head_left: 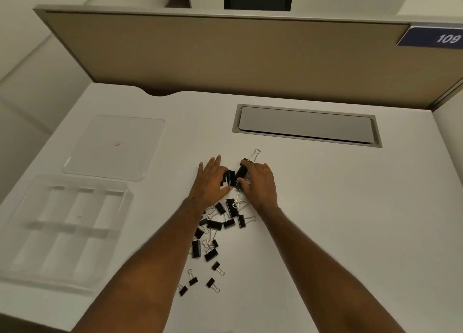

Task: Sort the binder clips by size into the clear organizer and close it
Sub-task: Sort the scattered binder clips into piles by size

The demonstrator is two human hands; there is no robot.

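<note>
Both hands meet at the far end of the clip pile: the left hand lies with fingers nearly straight against the large binder clips, while the right hand curls its fingers and thumb around them from the other side. More binder clips trail back between the forearms on the white desk. Well to the left sits the clear organizer, with its lid lying just behind it.

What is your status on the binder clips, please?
Both hands, left hand and right hand, gathering large binder clips. Organizer open, empty; lid beside it. Nothing in the way.
</note>
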